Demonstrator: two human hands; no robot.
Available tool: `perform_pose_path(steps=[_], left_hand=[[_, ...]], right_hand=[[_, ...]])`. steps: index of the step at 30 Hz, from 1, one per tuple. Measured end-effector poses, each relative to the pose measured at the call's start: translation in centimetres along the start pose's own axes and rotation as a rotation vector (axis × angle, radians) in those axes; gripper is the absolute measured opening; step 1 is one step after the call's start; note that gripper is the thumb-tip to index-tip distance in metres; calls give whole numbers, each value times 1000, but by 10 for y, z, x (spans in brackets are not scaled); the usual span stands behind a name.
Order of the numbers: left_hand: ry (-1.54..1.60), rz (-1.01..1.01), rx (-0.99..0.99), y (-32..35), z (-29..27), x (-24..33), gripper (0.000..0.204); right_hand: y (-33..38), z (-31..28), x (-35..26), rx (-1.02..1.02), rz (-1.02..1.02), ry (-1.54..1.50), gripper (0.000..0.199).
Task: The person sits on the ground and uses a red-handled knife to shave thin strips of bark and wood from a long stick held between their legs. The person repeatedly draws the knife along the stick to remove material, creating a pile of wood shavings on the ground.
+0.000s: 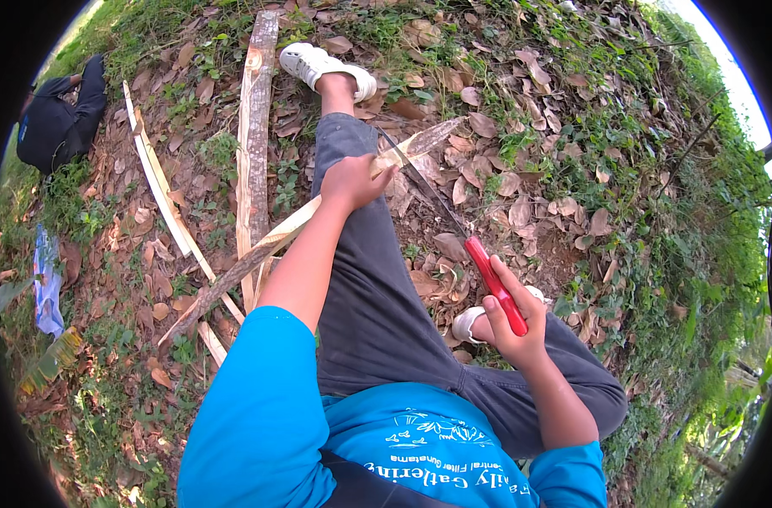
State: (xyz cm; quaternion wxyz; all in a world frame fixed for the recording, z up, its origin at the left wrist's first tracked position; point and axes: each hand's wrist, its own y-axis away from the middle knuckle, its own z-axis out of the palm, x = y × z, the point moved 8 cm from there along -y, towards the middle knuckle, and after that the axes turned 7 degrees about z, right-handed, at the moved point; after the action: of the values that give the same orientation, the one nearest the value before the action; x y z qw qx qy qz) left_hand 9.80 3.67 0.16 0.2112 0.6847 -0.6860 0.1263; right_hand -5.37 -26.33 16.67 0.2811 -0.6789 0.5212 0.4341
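Leaf-strewn ground [538, 233] with low green plants fills the head camera, the only view I have to work from. At the upper left another person [55, 127] in dark clothes sits or crouches well apart, with a piece of blue plastic [47, 284] lying nearer; closer to me, a partly bark-covered plank [263, 127] and several pale strips [160, 182] lie on the leaves. The stick [288, 229] slants across the outstretched left leg [373, 288], its barky end toward the lower left and its pale, tapering end toward the upper right. I have the left hand [358, 182] closed around it, short of that pale end. The right hand [525, 330] is wrapped around the red handle of the knife [493, 281], whose blade crosses the stick just beyond the left hand; whether the edge bites or only rests there, I cannot tell. I judge the step in hand to be shaving or trimming the stick. To my mind, the next move calls for a firm left hold, a shallow blade angle and a stroke directed away from the left hand and the leg, since a slip could reach either.
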Motion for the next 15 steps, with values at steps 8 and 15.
perform_pose_path(steps=[8,15], left_hand=[[-2,12,28,10,3,4,67],[21,35,78,13,-5,11,55]], right_hand=[[-57,44,4,19,36,-71,55],[-124,90,4,66,-5,-112,53]])
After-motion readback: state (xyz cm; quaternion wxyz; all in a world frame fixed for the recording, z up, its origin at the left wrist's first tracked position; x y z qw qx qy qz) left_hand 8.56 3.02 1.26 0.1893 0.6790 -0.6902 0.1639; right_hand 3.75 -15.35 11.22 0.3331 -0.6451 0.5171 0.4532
